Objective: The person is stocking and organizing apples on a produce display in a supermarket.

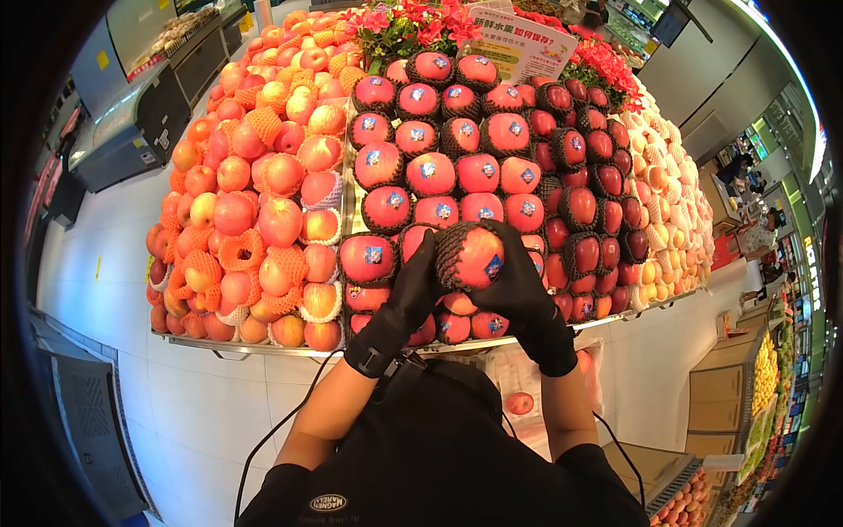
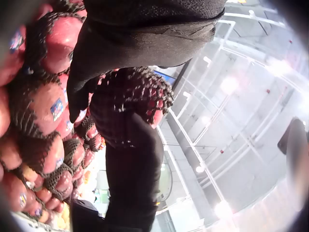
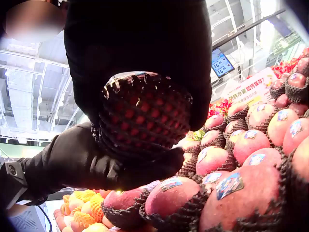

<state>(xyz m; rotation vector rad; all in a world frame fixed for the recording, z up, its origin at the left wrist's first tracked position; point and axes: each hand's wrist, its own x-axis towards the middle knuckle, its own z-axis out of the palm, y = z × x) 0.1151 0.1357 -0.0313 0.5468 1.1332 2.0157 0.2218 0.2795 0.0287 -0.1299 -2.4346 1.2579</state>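
A red apple (image 1: pixel 474 258) in a black foam net, with a blue sticker on its right side, is held up between both black-gloved hands above the front of a fruit display. My left hand (image 1: pixel 416 285) grips its left side. On the right side, my right hand (image 1: pixel 522 285) curls its fingers over the top. In the left wrist view the netted apple (image 2: pixel 128 99) sits between the two gloves. The right wrist view shows the net round the apple (image 3: pixel 145 113), with the left hand (image 3: pixel 91 157) beneath it and the right hand (image 3: pixel 137 43) over it.
Rows of netted, stickered apples (image 1: pixel 430 174) fill the display's middle. Loose apples with orange nets (image 1: pixel 233 215) lie left, darker red apples (image 1: pixel 580 202) right, and pale-netted fruit (image 1: pixel 672 202) farther right. Red flowers (image 1: pixel 421 26) and a sign (image 1: pixel 518 48) stand behind. A bag with an apple (image 1: pixel 519 403) lies below.
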